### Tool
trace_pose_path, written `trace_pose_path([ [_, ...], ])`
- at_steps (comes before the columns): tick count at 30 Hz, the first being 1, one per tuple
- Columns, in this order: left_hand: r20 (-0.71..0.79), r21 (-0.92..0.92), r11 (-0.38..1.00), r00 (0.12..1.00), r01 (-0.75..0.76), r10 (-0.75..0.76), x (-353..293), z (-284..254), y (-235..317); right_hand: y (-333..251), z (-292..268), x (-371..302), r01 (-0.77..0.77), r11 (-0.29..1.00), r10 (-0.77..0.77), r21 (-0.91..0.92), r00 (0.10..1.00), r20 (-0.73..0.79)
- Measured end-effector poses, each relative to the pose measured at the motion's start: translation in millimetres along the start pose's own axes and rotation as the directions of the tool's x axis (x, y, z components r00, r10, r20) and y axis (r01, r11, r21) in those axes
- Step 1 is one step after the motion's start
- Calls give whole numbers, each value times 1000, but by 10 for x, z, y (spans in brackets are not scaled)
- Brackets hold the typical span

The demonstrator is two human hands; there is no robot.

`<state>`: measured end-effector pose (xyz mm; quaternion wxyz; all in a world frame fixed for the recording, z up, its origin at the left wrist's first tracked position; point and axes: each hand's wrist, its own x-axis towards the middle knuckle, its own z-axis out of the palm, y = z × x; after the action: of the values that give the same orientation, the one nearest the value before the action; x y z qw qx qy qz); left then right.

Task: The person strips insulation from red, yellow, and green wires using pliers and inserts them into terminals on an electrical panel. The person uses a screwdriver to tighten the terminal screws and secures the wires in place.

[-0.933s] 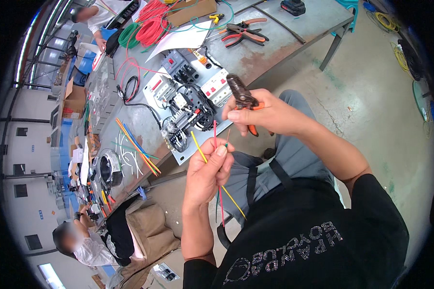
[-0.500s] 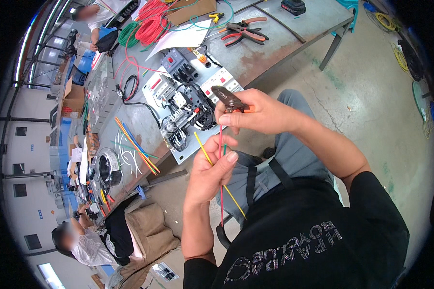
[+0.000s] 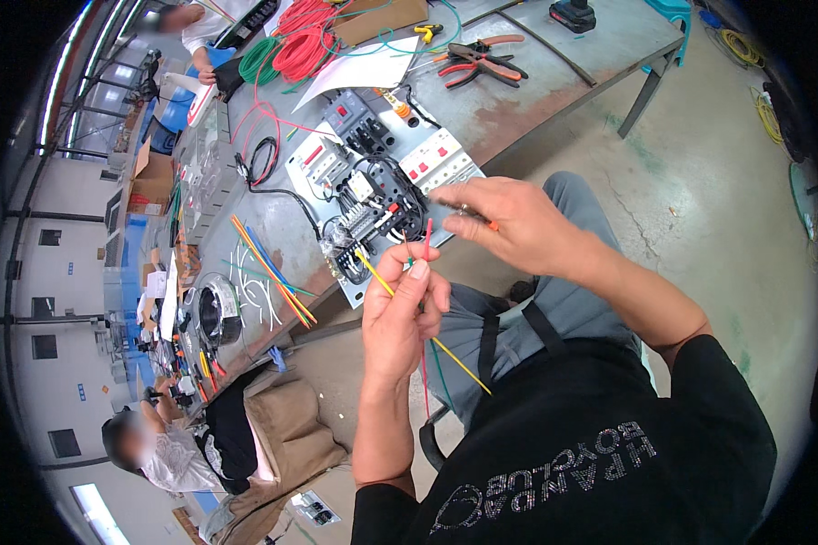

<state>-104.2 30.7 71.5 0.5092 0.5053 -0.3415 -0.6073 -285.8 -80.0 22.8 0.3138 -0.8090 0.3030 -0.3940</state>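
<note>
while my left hand (image 3: 400, 313) pinches the wires (image 3: 424, 238) before the breaker panel (image 3: 373, 195), my right hand (image 3: 509, 222) clenches an orange-handled tool (ends not yet landed, i judge).

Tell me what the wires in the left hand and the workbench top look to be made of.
Thin red, yellow and green wires: likely plastic-sheathed, given their bright, smooth, bendy look. Grey workbench top: probably bare metal, dull and scuffed with a rust-coloured patch.
</note>
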Motion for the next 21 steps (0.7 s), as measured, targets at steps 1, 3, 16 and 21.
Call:
trace_pose_path([
  [1, 5, -12, 1000, 1000, 7, -7, 1, 12, 11, -6, 22, -10, -6, 1000, 6, -15, 1000, 16],
  [3, 7, -28, 1000, 1000, 6, -6, 8, 25, 15, -2, 81, -26, 67, 997, -67, -34, 998, 9],
  [16, 16, -52, 998, 999, -43, 44, -8, -69, -91, -225, 122, -86, 193, 938, -201, -288, 980, 2],
  [21, 0, -68, 997, 999, -43, 43, -16, -63, -115, -231, 88, -92, 186, 940, -179, -288, 983, 51],
])
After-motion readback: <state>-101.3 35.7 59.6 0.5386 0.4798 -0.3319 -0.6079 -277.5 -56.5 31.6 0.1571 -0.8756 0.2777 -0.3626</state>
